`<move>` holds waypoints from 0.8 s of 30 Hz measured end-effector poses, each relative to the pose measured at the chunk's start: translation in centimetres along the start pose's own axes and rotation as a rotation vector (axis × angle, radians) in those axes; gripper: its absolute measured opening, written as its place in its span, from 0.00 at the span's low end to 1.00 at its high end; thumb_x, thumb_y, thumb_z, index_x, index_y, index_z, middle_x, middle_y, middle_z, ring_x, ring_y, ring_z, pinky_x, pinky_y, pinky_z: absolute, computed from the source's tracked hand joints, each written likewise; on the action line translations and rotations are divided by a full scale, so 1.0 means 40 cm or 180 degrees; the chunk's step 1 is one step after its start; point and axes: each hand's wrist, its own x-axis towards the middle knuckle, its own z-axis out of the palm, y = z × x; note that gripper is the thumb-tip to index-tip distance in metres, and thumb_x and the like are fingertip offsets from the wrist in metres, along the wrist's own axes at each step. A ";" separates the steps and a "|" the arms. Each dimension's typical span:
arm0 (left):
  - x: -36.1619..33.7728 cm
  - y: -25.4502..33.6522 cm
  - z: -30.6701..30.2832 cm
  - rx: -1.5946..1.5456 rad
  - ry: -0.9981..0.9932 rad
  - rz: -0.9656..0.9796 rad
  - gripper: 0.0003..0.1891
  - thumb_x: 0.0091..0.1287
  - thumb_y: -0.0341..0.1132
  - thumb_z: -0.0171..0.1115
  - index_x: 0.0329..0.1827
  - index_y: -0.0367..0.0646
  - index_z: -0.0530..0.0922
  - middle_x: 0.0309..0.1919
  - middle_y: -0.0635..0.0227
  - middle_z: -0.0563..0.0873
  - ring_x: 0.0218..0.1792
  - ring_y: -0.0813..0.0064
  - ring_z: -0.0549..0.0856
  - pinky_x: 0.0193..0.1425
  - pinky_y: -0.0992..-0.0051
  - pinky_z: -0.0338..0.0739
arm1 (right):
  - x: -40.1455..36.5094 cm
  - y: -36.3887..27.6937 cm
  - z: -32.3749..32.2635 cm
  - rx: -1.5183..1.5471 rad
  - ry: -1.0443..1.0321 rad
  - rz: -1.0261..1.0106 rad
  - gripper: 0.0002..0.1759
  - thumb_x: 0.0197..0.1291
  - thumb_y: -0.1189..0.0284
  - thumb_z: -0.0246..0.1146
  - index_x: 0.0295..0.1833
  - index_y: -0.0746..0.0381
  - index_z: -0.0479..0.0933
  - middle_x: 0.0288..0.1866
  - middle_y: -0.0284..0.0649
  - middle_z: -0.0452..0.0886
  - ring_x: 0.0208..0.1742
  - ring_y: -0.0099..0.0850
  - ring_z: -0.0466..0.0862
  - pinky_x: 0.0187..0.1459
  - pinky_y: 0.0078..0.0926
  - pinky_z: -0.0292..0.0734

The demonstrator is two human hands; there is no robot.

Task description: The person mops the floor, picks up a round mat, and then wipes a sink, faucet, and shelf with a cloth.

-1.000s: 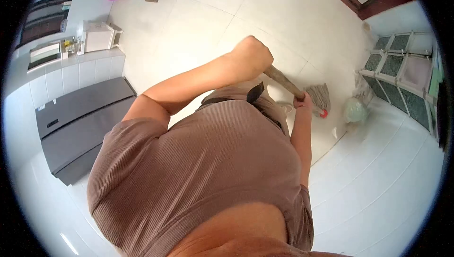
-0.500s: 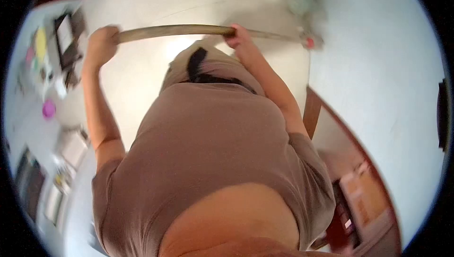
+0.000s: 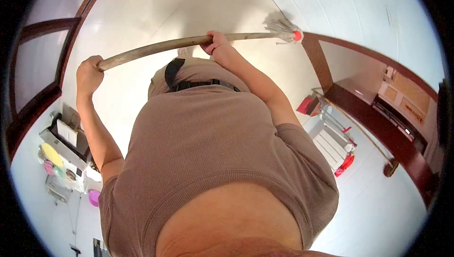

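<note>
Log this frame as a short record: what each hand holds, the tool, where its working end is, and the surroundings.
left hand: closed around the far end of the wooden handle
right hand: gripping the same handle partway along
tool: string mop, grey strands, red socket
mop head position: at the floor's edge, near the wall and brown door frame; floor contact cannot be confirmed
surroundings: long-handled broom, purple round item

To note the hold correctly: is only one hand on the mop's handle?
No, the left hand grips the wooden handle near its end, and the right hand holds it further along, nearer the mop head.
</note>
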 end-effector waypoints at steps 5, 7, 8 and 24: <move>0.094 0.081 -0.033 0.0286 0.0148 0.0703 0.07 0.43 0.21 0.50 0.24 0.38 0.75 0.25 0.55 0.78 0.29 0.53 0.77 0.31 0.64 0.69 | 0.008 -0.021 -0.063 0.0438 0.0061 0.0046 0.08 0.51 0.75 0.53 0.36 0.63 0.61 0.35 0.42 0.68 0.34 0.37 0.73 0.38 0.40 0.76; 0.142 0.160 -0.061 0.0520 0.0084 0.0889 0.06 0.43 0.21 0.50 0.23 0.37 0.74 0.25 0.55 0.77 0.30 0.53 0.77 0.32 0.63 0.69 | 0.017 -0.055 -0.095 0.1101 -0.0149 0.0332 0.08 0.52 0.75 0.53 0.36 0.63 0.61 0.37 0.43 0.67 0.35 0.38 0.73 0.38 0.39 0.76; 0.177 0.195 -0.066 0.0618 0.0081 0.1037 0.05 0.44 0.20 0.50 0.23 0.37 0.74 0.25 0.54 0.77 0.30 0.53 0.77 0.32 0.62 0.69 | 0.020 -0.078 -0.105 0.1138 -0.0183 0.0329 0.08 0.52 0.75 0.53 0.36 0.63 0.61 0.37 0.43 0.67 0.35 0.38 0.73 0.38 0.39 0.76; 0.437 1.287 -0.014 -0.0275 0.1349 0.3291 0.21 0.50 0.26 0.54 0.50 0.44 0.71 0.39 0.55 0.77 0.42 0.55 0.76 0.44 0.62 0.71 | -0.093 -0.755 -0.645 0.3066 -0.0726 -0.1426 0.04 0.53 0.75 0.49 0.28 0.60 0.68 0.17 0.34 0.67 0.18 0.28 0.70 0.21 0.23 0.73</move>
